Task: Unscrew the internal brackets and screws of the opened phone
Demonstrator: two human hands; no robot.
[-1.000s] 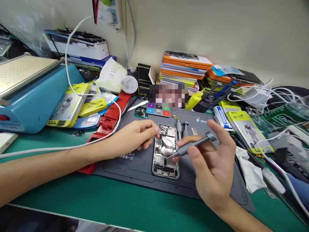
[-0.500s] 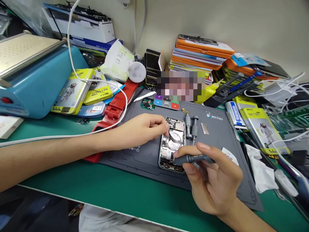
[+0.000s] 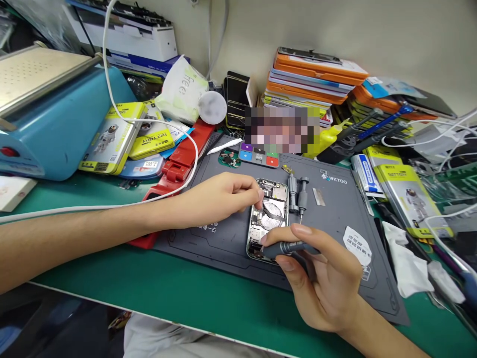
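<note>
An opened smartphone [image 3: 274,215] lies on the grey work mat [image 3: 223,246], its inner parts and a round silvery coil exposed. My left hand [image 3: 234,193] is closed, with thumb and fingertips pressed at the phone's left edge. In my right hand [image 3: 331,283] is a grey screwdriver [image 3: 288,248], held nearly level over the phone's lower end; its tip is hidden. Two more grey screwdrivers, one left [image 3: 293,193] and one right [image 3: 303,198], lie just right of the phone. A small metal plate [image 3: 319,197] sits farther right.
Behind the phone is a colored panel [image 3: 259,155] beside a small green circuit board [image 3: 229,159]. Yellow battery boxes [image 3: 112,136] and a red tool [image 3: 179,171] lie left, near a blue machine [image 3: 67,134]. A white cable [image 3: 197,159] loops above my left forearm.
My right hand and the screwdriver have shifted slightly left, uncovering more of a white label on the mat. My left hand stays at the phone's edge. The view has shifted a little.
</note>
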